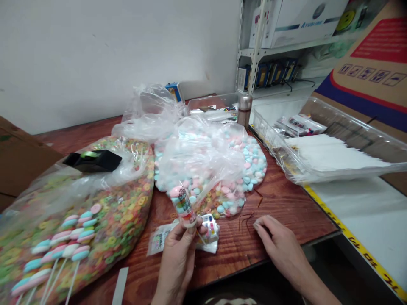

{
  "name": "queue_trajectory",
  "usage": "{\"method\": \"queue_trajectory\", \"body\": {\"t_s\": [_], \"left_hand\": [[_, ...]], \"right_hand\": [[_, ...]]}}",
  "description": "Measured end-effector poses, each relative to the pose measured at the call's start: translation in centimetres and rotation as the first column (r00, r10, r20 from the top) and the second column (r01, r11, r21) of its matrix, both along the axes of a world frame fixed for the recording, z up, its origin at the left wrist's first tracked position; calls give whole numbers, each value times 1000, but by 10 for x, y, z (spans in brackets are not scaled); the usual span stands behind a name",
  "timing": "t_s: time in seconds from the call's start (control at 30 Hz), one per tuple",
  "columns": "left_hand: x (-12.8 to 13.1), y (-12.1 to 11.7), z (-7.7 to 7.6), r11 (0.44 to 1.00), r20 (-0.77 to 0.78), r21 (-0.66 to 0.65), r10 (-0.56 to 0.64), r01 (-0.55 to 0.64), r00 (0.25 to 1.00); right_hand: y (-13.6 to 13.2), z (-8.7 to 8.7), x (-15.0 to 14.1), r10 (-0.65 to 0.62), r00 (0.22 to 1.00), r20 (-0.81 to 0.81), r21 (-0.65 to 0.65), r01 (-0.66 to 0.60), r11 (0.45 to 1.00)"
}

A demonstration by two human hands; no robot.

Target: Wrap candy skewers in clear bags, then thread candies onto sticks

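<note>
My left hand [178, 254] grips a marshmallow stick [183, 205] in a clear printed wrapper, upright, its gathered lower end between thumb and fingers. Pink and blue candy shows through the wrapper. Under and behind that hand lie printed clear wrappers [210, 228] in a small pile. To the right, my right hand [280, 243] is low over the table, thumb and index finger drawn together at the tips. Just beside those fingertips are several thin brown twist ties [245, 220]. Whether the fingertips pinch one, I cannot make out.
Pink-blue marshmallow sticks [68, 237] lie on a big bag of ring-shaped cereal [127, 212] with a black tape dispenser [93, 161]. Bags of marshmallows [251, 161] fill the middle. A metal flask [244, 111] stands behind; right is a clear tray [356, 173] holding white sticks.
</note>
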State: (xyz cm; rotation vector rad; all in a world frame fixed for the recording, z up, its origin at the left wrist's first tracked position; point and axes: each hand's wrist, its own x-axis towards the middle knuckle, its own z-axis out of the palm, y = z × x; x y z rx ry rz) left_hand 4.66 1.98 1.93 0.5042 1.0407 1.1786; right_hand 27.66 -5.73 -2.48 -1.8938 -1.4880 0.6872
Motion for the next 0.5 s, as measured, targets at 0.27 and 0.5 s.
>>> {"method": "queue_trajectory", "body": {"t_s": [0.27,0.5], "left_hand": [[2,2,-2,1000,-26,-12,-2,1,1000],[4,-2,-8,995,-146,44,-82,89,986]], "right_hand": [[-9,-4,0,-70,998,2,41,70,997],[1,-13,-24,-95,984,149,45,89,995]]}}
